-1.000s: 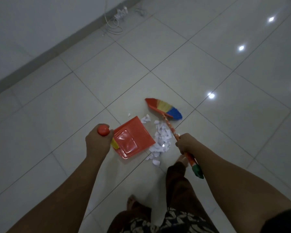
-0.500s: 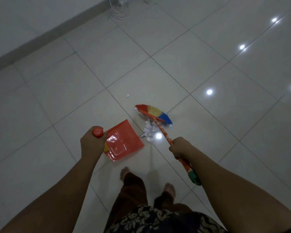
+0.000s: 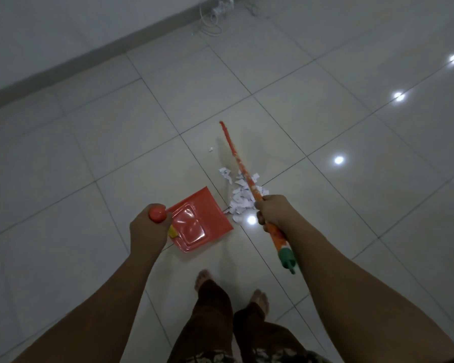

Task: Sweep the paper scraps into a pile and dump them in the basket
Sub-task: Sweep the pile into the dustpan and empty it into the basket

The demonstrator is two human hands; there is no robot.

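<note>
Since a moment ago, your broom (image 3: 236,158) has swung out past the scraps, its head now beyond them. Your left hand (image 3: 148,226) clenches the red dustpan (image 3: 202,221) by its knobbed handle, down at the floor (image 3: 89,153). Just right of its lip lies the pile of paper scraps (image 3: 243,199), with one stray scrap (image 3: 210,149) farther out. Your right hand (image 3: 271,209) grips the broom handle. Gathering looks nearly done; nothing is in the pan, and no basket is visible.

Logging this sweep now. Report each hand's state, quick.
Left hand: closed, fingers around the handle of the dustpan.
Right hand: closed, gripping the stick of the broom.
</note>
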